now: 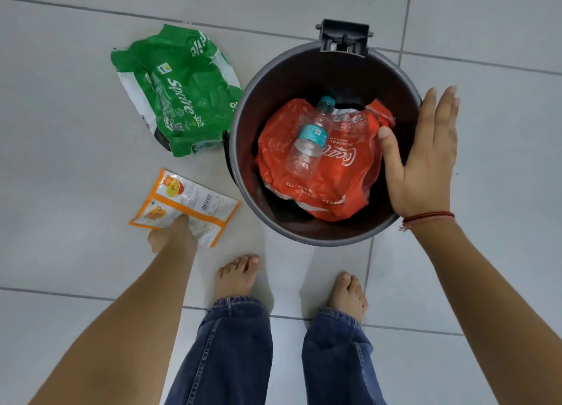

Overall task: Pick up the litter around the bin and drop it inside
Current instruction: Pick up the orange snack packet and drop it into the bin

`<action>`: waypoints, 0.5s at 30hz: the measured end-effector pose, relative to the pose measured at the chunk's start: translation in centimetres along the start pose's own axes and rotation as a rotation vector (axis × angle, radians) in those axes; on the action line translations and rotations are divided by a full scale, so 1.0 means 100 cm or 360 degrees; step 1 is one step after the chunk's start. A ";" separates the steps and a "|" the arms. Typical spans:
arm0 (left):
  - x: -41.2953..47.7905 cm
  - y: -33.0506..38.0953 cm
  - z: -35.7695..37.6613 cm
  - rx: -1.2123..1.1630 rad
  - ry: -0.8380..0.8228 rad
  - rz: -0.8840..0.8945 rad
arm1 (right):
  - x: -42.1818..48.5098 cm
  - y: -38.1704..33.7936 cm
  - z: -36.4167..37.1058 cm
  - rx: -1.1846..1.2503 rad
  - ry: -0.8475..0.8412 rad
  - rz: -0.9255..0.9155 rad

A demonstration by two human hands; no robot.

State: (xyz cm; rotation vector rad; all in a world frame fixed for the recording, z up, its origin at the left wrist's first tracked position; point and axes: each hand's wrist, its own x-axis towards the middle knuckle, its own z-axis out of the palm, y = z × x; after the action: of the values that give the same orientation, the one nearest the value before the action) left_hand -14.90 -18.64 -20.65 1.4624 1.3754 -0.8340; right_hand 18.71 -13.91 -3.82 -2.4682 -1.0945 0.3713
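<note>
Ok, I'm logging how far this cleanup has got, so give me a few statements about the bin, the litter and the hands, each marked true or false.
1. The clear plastic bottle lies inside the bin, on the red wrapper. True.
2. The green Sprite wrapper is already in the bin. False: it lies on the floor beside the bin.
3. The left hand is on the orange-and-white packet. True.
4. The right hand grips a bottle. False: it is open and empty, over the bin's rim.
5. The bin's lid is closed. False: the bin is open, its contents showing.
</note>
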 end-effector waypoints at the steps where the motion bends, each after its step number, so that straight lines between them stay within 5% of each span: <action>1: 0.001 -0.001 -0.006 0.0147 0.0023 0.0038 | 0.000 -0.001 0.000 0.0007 -0.0004 0.0004; 6: -0.049 0.032 -0.030 0.0482 -0.0208 0.0200 | -0.001 -0.005 -0.004 0.0068 -0.0044 0.0057; 8: -0.064 0.056 -0.050 0.0567 0.0295 0.0418 | -0.001 -0.006 -0.005 0.0113 -0.0065 0.0076; 12: -0.112 0.152 -0.132 -0.0327 0.1134 0.0958 | -0.001 -0.005 -0.007 0.0198 -0.0114 0.0098; 15: -0.118 0.217 -0.149 -0.0271 0.0957 0.0934 | -0.001 -0.005 -0.008 0.0201 -0.0139 0.0097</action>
State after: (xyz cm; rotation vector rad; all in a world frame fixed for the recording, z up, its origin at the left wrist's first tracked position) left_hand 3.03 -7.58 -0.96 1.9213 1.2709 0.1089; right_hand 18.67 -13.87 -2.90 -2.3971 -0.9994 0.5543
